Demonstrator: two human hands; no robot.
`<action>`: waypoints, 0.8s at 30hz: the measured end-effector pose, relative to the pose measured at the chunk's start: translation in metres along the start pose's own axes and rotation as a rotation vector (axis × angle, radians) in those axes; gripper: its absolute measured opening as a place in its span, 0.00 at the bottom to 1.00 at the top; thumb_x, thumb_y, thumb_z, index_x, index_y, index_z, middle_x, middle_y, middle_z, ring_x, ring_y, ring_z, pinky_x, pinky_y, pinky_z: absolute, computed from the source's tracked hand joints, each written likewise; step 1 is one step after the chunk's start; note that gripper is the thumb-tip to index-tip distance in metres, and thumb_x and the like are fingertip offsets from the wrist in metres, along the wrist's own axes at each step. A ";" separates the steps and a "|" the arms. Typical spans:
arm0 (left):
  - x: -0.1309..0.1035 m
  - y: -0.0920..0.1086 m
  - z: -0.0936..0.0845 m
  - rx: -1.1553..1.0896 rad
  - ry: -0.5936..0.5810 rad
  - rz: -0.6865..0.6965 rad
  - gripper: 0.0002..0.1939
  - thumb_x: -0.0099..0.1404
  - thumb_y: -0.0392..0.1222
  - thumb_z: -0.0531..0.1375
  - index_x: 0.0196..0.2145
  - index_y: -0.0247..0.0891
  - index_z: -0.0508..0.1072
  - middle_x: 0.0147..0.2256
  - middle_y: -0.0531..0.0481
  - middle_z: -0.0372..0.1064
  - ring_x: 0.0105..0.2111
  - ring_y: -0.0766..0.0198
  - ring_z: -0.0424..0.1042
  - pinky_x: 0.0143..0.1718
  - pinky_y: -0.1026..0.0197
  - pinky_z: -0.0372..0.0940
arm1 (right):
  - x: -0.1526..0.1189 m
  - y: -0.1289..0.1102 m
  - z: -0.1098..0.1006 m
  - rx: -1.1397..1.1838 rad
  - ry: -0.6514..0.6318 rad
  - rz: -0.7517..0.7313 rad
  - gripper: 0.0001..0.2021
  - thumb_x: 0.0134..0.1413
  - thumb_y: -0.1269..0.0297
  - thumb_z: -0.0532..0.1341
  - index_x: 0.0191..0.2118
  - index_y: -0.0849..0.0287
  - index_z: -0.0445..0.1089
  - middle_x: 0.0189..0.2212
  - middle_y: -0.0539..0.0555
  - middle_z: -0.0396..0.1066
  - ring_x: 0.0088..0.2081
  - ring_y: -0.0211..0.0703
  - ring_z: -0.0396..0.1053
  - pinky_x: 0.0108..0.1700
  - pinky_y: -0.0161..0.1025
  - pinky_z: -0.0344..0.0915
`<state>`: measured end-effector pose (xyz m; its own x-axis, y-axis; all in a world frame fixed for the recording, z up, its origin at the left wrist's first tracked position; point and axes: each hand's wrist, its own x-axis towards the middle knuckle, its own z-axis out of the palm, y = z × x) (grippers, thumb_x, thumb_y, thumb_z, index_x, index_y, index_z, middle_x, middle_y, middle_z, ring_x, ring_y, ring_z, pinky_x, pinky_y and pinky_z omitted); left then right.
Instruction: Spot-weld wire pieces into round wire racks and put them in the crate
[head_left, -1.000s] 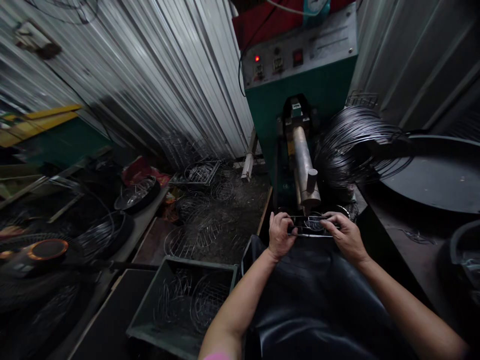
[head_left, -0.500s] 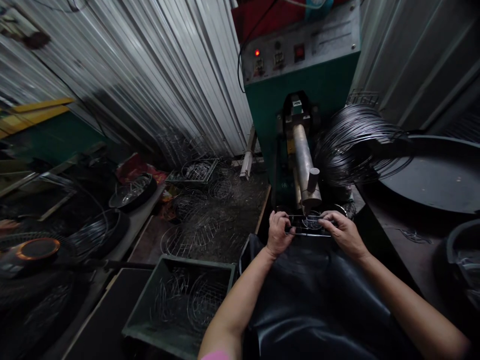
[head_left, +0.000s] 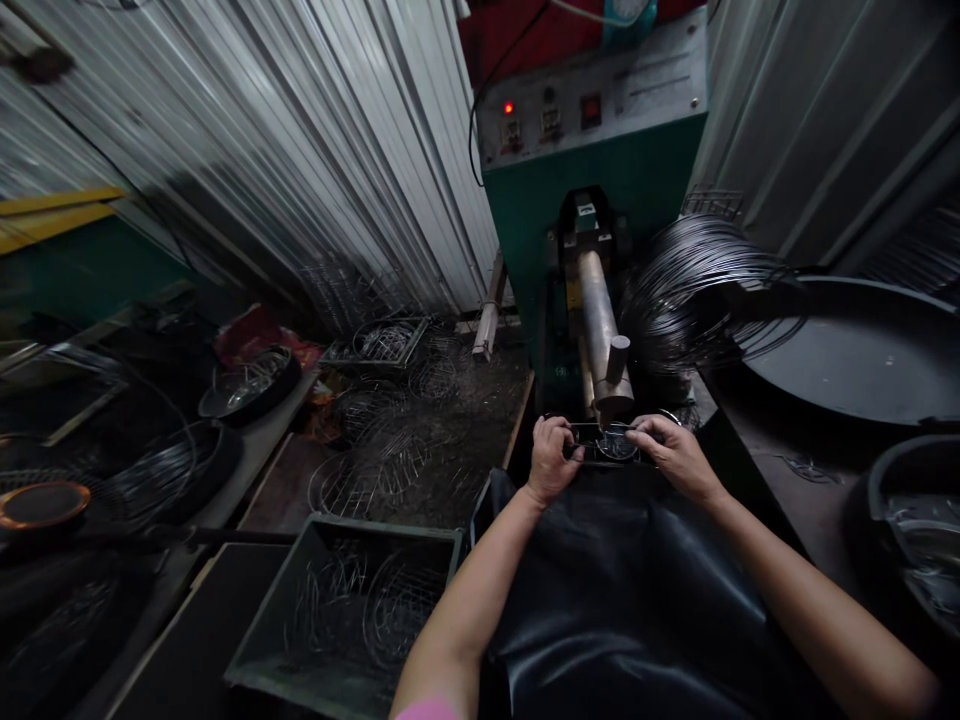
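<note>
Holding, head view: both hands are working just below the tip of the cylinder [head_left: 600,310]. Left hand [head_left: 553,460] is gripping the left end of a wire part [head_left: 587,425], thumb and fingers drawn in; right hand [head_left: 667,455] is pinching its right end, fingertips narrow. The part is lying across, near the cylinder's tip; contact is too dim to tell. A small mesh [head_left: 616,445] is showing between the hands.

Progress: this piece is looking mid-handling, being held rather than set down; cannot tell whether any joint is made. Wire rounds [head_left: 401,605] are resting in a bin [head_left: 262,668], left of the cylinder and nearer the body, seemingly formed already. More wirework [head_left: 397,470] is lying left of the cylinder. Right of it, a coil [head_left: 697,290] is sitting beside it. A red lamp [head_left: 508,107] is glowing above. Count remaining: not showing.
</note>
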<state>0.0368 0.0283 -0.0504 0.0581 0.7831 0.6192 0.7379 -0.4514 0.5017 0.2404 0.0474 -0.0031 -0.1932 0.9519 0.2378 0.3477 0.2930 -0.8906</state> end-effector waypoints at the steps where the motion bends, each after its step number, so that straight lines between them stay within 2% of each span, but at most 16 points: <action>1: 0.000 0.000 0.000 -0.008 0.004 0.000 0.11 0.50 0.34 0.61 0.28 0.39 0.60 0.37 0.46 0.64 0.43 0.60 0.65 0.53 0.45 0.55 | 0.001 0.000 0.000 0.003 0.000 0.004 0.20 0.47 0.43 0.58 0.23 0.58 0.63 0.29 0.54 0.68 0.33 0.44 0.65 0.38 0.40 0.60; 8: 0.003 0.001 0.000 -0.013 -0.045 -0.046 0.12 0.49 0.34 0.61 0.27 0.40 0.59 0.36 0.47 0.64 0.42 0.58 0.66 0.52 0.45 0.56 | 0.003 0.002 0.000 0.001 -0.007 0.015 0.21 0.47 0.43 0.58 0.23 0.58 0.63 0.28 0.53 0.67 0.32 0.44 0.64 0.37 0.39 0.60; 17: 0.001 0.000 -0.001 -0.042 -0.029 -0.038 0.12 0.50 0.34 0.61 0.27 0.40 0.58 0.37 0.47 0.64 0.42 0.59 0.65 0.53 0.46 0.55 | 0.003 -0.004 0.001 0.010 -0.016 0.024 0.20 0.46 0.44 0.60 0.23 0.58 0.63 0.27 0.52 0.66 0.31 0.43 0.64 0.36 0.38 0.60; 24: 0.003 0.001 -0.003 -0.081 -0.042 -0.057 0.13 0.48 0.33 0.61 0.27 0.40 0.58 0.36 0.47 0.64 0.41 0.58 0.65 0.49 0.47 0.57 | 0.005 -0.003 0.001 0.039 -0.031 0.063 0.21 0.43 0.43 0.60 0.23 0.58 0.63 0.24 0.50 0.64 0.28 0.41 0.62 0.31 0.36 0.59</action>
<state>0.0352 0.0292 -0.0460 0.0467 0.8251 0.5630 0.6842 -0.4371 0.5838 0.2376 0.0512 0.0000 -0.2005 0.9650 0.1689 0.3247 0.2282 -0.9179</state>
